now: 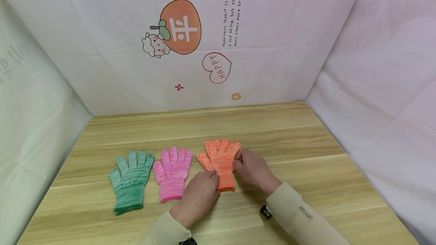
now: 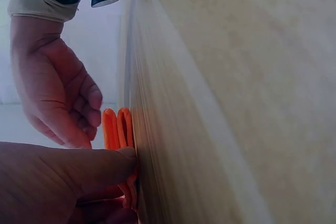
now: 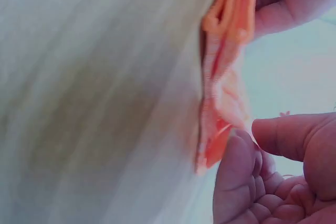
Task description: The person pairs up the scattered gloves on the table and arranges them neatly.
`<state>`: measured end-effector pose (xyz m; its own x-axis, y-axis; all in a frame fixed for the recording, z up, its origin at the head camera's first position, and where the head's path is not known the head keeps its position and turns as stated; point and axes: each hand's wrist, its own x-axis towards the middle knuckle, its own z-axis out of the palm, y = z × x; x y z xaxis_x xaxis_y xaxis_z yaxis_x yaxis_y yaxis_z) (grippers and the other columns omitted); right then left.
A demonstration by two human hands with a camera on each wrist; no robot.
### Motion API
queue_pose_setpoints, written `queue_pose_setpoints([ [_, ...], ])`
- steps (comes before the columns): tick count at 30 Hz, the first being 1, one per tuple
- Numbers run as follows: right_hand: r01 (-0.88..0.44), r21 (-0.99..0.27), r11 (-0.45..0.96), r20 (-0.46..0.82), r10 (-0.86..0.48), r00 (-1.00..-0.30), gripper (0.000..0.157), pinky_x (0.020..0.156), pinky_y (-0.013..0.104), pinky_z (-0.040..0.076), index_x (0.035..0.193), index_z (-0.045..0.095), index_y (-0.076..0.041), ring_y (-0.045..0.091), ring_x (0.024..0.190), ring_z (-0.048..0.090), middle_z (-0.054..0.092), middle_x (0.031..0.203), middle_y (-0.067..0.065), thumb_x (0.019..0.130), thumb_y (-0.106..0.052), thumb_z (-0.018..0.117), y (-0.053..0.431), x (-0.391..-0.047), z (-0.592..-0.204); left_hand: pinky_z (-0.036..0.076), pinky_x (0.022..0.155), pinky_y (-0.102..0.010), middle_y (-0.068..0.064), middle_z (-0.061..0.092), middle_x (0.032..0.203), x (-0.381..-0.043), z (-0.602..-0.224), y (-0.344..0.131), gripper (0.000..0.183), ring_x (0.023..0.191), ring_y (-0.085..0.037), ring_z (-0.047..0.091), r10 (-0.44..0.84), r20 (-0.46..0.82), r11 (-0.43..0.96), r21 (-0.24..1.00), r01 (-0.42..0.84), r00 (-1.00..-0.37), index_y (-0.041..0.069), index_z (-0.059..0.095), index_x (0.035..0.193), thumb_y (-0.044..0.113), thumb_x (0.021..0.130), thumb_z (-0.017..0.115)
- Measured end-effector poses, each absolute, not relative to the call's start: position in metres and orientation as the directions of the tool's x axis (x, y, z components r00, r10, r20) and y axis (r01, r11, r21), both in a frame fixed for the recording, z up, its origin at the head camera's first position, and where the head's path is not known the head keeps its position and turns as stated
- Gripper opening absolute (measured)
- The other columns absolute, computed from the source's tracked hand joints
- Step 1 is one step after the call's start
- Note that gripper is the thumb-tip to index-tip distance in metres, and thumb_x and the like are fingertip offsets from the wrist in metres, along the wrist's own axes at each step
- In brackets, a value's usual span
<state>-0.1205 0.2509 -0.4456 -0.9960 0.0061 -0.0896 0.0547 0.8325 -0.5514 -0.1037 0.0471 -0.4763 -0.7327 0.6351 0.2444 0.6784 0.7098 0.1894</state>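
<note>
Orange knit gloves (image 1: 223, 162), seemingly a stacked pair, lie on the table with fingers pointing away. My left hand (image 1: 199, 196) holds the left side of their cuff. In the left wrist view its thumb (image 2: 105, 167) lies across the orange layers (image 2: 111, 129), with the other fingers partly hidden below. Along the right edge, near the glove fingers, my right hand (image 1: 253, 167) pinches the fabric between thumb and index finger. The right wrist view shows these fingertips (image 3: 239, 153) close together at the orange fabric (image 3: 228, 95), which bulges up there.
Pink gloves (image 1: 172, 177) lie just left of the orange ones, and green gloves (image 1: 132, 180) farther left. All rest on a wood-grain table (image 1: 289, 135). A printed white cloth (image 1: 265, 71) stands behind, with white cloth at both sides.
</note>
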Motion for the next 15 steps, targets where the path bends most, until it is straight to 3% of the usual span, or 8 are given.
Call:
queue_pose_setpoints([
  [7, -0.078, -0.522, 0.850, -0.054, -0.124, -0.991, 0.005, 0.064, 0.029, 0.046, 0.092, 0.066, -0.012, 0.012, 0.067, 0.052, 0.059, 0.078, -0.003, 0.097, -0.012, 0.066, 0.236, -0.109, -0.440, 0.052, 0.066, -0.032, 0.003, 0.065, 0.084, -0.102, -0.475, 0.048, 0.023, 0.073, -0.017, 0.063, 0.652, 0.257, 0.678, 0.223, 0.700, -0.713, 0.016, 0.062, 0.078, 0.019, 0.085, 0.084],
  [15, -0.176, -0.478, 0.860, -0.079, -0.241, -0.967, 0.005, 0.072, 0.036, 0.053, 0.092, 0.068, -0.010, 0.013, 0.074, 0.057, 0.065, 0.084, -0.002, 0.097, -0.010, 0.067, 0.219, -0.098, -0.443, 0.048, 0.064, -0.027, 0.010, 0.056, 0.077, -0.100, -0.474, 0.045, 0.019, 0.070, -0.010, 0.056, 0.656, 0.243, 0.635, 0.332, 0.697, -0.714, 0.017, 0.063, 0.083, 0.017, 0.086, 0.082],
])
